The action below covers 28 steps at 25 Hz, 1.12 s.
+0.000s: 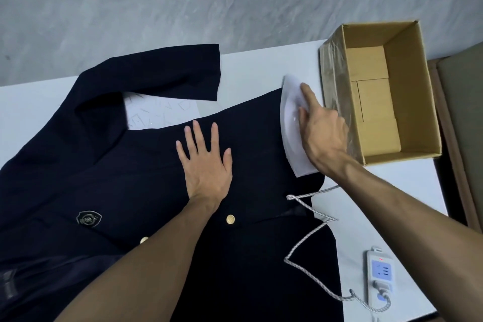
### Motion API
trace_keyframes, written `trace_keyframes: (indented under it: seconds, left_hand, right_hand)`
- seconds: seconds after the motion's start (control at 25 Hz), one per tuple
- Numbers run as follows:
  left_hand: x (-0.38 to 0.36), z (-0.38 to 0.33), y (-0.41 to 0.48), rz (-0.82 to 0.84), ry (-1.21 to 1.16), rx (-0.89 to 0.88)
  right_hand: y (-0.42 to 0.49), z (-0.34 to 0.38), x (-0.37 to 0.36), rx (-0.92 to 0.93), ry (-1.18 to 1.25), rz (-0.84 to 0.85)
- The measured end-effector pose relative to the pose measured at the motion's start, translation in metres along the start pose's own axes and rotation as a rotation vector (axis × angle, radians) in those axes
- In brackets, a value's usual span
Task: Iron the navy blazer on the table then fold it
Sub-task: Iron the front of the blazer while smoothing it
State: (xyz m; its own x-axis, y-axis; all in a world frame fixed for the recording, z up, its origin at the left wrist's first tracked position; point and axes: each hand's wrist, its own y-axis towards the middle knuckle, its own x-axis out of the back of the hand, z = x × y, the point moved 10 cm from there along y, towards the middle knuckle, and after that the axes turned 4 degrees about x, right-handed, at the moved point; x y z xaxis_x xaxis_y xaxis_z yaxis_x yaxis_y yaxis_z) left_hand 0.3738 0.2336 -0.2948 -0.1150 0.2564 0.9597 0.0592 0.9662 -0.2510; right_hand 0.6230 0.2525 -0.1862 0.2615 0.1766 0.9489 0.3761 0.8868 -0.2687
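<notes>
Two hands busy, ironing step: right hand (322,136) wrapped round white iron (294,123) mid-right on navy blazer (130,165), left hand (206,162) flat, fingers spread, pinning cloth mid-frame. Next probably slide iron leftward; folding not started.

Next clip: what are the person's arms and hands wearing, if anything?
Nothing visible. The left hand and right hand are bare: no gloves, rings or watch. The left forearm and right forearm are uncovered, with no sleeve or cuff in frame.
</notes>
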Motion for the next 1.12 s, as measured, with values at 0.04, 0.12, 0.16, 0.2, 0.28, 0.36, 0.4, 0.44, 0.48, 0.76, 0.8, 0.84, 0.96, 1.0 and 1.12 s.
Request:
trace_keyframes:
  seconds: [0.04, 0.12, 0.16, 0.2, 0.28, 0.36, 0.4, 0.44, 0.48, 0.76, 0.8, 0.84, 0.96, 1.0, 1.12]
  left_hand:
    - [0.0, 0.0, 0.0, -0.003, 0.001, 0.0]
    - [0.002, 0.001, 0.0, -0.008, -0.003, 0.001]
    - [0.002, 0.001, 0.0, -0.007, -0.008, -0.002]
    - [0.001, 0.001, -0.001, -0.007, -0.009, -0.007]
    - [0.001, 0.001, 0.0, -0.011, -0.004, -0.005]
    - [0.001, 0.001, 0.0, -0.007, 0.005, 0.002]
    - [0.0, 0.001, 0.0, -0.009, 0.008, 0.001]
    - [0.001, 0.0, -0.001, -0.012, 0.007, 0.001]
    - [0.001, 0.0, 0.0, -0.015, 0.006, 0.004]
    - [0.002, -0.001, 0.0, -0.009, -0.004, -0.008]
    - [0.002, 0.0, 0.0, -0.009, -0.015, -0.011]
    - [0.004, 0.001, 0.0, -0.011, -0.046, -0.017]
    - [0.016, 0.007, -0.006, -0.013, -0.301, -0.071]
    - [0.021, 0.012, -0.011, -0.016, -0.398, -0.075]
    - [0.032, 0.025, -0.04, -0.089, -0.391, -0.042]
  right_hand:
    - [-0.006, 0.011, -0.001, 0.048, 0.01, 0.003]
    - [-0.025, 0.041, -0.014, 0.147, -0.005, 0.048]
    - [-0.035, 0.055, -0.023, 0.187, -0.03, 0.082]
    - [-0.042, 0.065, -0.033, 0.211, -0.062, 0.11]
    - [-0.042, 0.068, -0.041, 0.214, -0.109, 0.107]
    - [-0.032, 0.053, -0.035, 0.172, -0.124, 0.06]
    - [-0.025, 0.042, -0.029, 0.141, -0.125, 0.036]
    - [-0.019, 0.029, -0.023, 0.107, -0.117, 0.03]
    - [-0.013, 0.019, -0.018, 0.075, -0.095, 0.029]
    - [-0.03, 0.015, -0.008, 0.087, 0.072, 0.031]
    - [-0.047, 0.022, -0.009, 0.103, 0.097, 0.04]
    - [-0.066, 0.029, -0.013, 0.108, 0.12, 0.065]
    - [-0.127, 0.047, -0.044, 0.089, 0.198, 0.2]
    - [-0.143, 0.054, -0.055, 0.084, 0.219, 0.228]
    - [-0.171, 0.062, -0.076, 0.061, 0.183, 0.207]
